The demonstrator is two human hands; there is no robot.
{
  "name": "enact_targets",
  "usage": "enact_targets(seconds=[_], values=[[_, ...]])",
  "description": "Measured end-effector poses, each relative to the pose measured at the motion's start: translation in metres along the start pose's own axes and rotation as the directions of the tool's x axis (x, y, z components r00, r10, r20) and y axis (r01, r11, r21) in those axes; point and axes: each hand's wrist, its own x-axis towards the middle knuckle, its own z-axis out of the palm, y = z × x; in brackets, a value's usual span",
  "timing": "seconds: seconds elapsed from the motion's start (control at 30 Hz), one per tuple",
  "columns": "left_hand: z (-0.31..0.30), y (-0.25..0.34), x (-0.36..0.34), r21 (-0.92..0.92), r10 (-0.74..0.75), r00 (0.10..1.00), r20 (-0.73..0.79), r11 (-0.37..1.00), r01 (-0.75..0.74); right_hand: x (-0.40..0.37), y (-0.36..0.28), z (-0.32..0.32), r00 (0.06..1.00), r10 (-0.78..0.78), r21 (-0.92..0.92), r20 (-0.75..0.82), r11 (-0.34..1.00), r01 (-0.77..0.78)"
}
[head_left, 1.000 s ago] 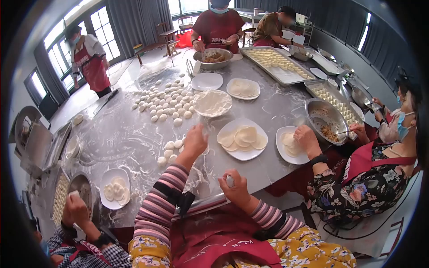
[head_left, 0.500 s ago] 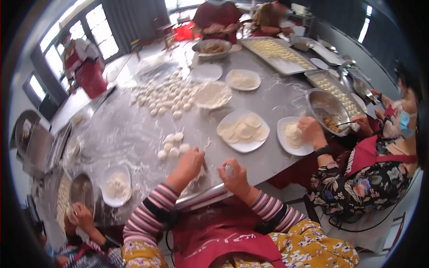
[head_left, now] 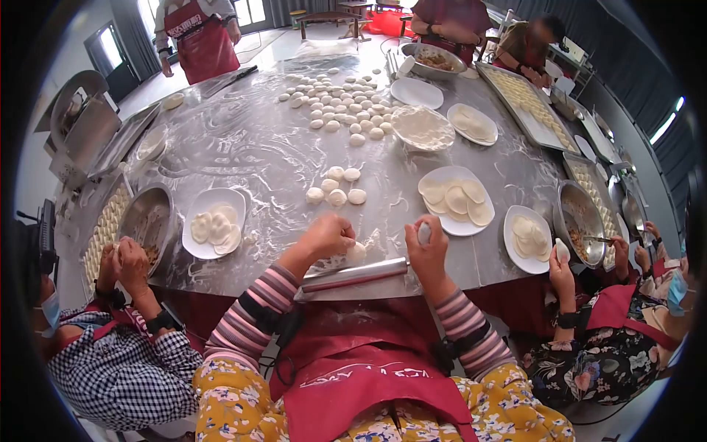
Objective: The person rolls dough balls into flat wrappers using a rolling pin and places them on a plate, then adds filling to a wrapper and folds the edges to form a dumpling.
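As the right hand grips a pin-like tool, the left hand, contents unclear, curls beside dough: apparently rolling, calling for pressure.

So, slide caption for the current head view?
Left hand beside a dough piece, right hand gripping a mostly hidden object, at a floured table.
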Motion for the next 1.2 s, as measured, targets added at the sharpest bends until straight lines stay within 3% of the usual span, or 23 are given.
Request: enact_targets(seconds=[0.2,0.37,0.43,0.47,0.57,0.63,0.7,0.77,0.83,0.87,0.93,0.97,1.1,1.2], values=[[0.008,0.005,0.002,0.105,0.094,0.995,-0.040,0.990,-0.090,0.035,0.019,0.043,0.999,-0.043,-0.039,0.007,0.998,0.044],[0.009,-0.006,-0.002,0.142,0.163,0.985,-0.052,0.978,-0.154,0.012,0.011,0.016,1.000,-0.020,-0.056,0.011,0.998,0.021],[0.006,-0.003,-0.014,-0.198,0.006,1.000,0.017,0.980,-0.003,0.000,0.005,0.003,1.000,0.007,-0.032,0.007,0.999,-0.007],[0.005,-0.001,-0.018,-0.202,0.000,1.000,0.016,0.979,0.003,-0.005,0.003,-0.002,0.999,0.052,0.003,0.009,0.999,-0.052],[0.009,0.004,-0.025,-0.066,-0.004,1.000,0.026,0.998,0.006,0.000,0.009,0.005,0.997,0.081,0.006,0.010,0.997,-0.081],[0.013,0.005,-0.021,0.163,0.138,0.988,-0.067,0.979,-0.126,0.016,0.017,0.022,1.000,-0.021,-0.064,-0.003,0.998,0.020],[0.015,0.009,-0.017,0.156,0.152,0.981,-0.123,0.979,-0.132,0.025,0.022,0.035,1.000,0.011,-0.042,0.009,0.999,-0.010],[0.019,0.008,-0.008,0.148,0.158,0.969,-0.192,0.980,-0.131,0.030,0.029,0.044,0.981,0.164,0.052,0.105,0.984,-0.171],[0.019,-0.001,-0.003,0.107,0.211,0.974,-0.087,0.974,-0.201,0.024,0.038,0.040,0.991,0.105,-0.015,0.080,0.994,-0.104],[0.018,-0.002,-0.005,0.137,0.207,0.976,-0.064,0.971,-0.197,0.022,0.032,0.031,0.998,-0.027,-0.137,0.055,0.990,0.035],[0.020,-0.008,-0.010,0.161,0.220,0.973,-0.070,0.965,-0.207,0.007,0.018,0.013,0.999,-0.047,-0.136,0.012,0.990,0.048],[0.021,-0.009,-0.015,0.144,0.235,0.967,-0.096,0.965,-0.220,-0.004,0.016,0.004,0.997,0.076,-0.033,0.031,0.997,-0.075],[0.017,0.001,-0.030,0.074,0.167,0.986,-0.009,0.983,-0.166,-0.014,0.022,-0.004,0.989,0.133,0.055,0.065,0.989,-0.137],[0.020,0.011,-0.023,0.210,0.189,0.981,-0.040,0.962,-0.177,0.014,0.019,0.020,0.999,0.022,0.000,0.048,1.000,-0.022]])
